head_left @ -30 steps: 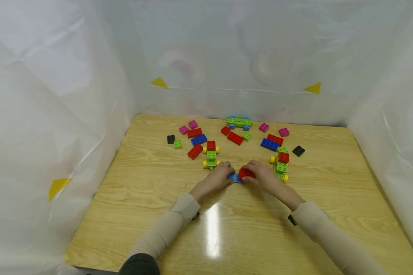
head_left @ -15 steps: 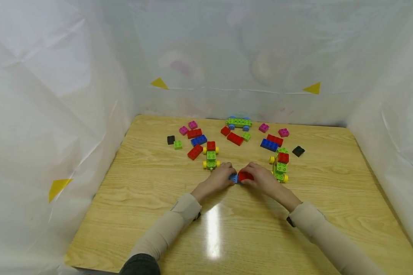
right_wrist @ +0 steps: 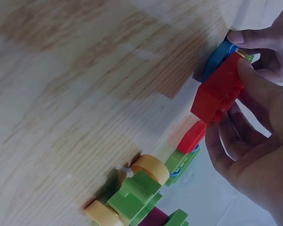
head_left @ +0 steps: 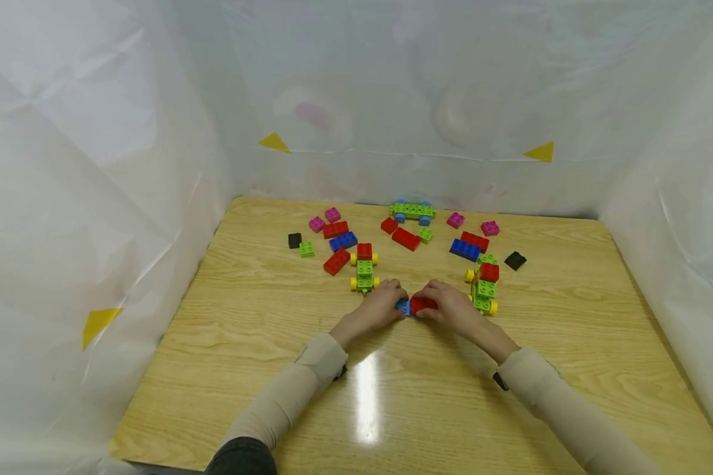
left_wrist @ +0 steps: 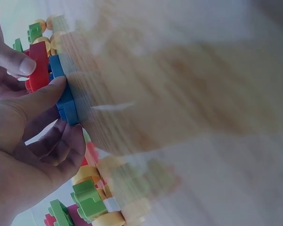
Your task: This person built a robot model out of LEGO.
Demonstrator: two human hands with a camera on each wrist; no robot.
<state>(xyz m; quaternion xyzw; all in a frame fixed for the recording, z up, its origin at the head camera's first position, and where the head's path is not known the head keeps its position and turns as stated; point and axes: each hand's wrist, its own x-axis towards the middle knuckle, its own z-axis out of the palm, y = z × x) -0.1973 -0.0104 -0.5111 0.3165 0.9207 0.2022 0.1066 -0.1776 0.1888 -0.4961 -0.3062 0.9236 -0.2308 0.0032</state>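
In the middle of the table my left hand (head_left: 380, 305) pinches a blue toy brick (head_left: 403, 307) between thumb and fingers. Its long side shows in the left wrist view, where the blue brick (left_wrist: 66, 96) lies at the tabletop. My right hand (head_left: 453, 306) grips a red brick (head_left: 422, 305) by its sides, studs up. The red brick (left_wrist: 38, 67) sits over one end of the blue one, with blue studs partly showing between them; whether they are fully pressed together I cannot tell. Fingers hide part of both bricks, also in the right wrist view, where the red brick (right_wrist: 219, 89) is nearest.
Two brick vehicles with yellow wheels flank the hands: a left vehicle (head_left: 365, 270) and a right vehicle (head_left: 486, 289). Behind lie several loose bricks, including a dark blue brick (head_left: 465, 250) and a red brick (head_left: 406, 239). A green wheeled base (head_left: 412, 211) stands at the back edge.
The right hand has brought the red brick slightly left, further over the blue brick, covering more of it. In the last half second both hands have stayed nearly still.
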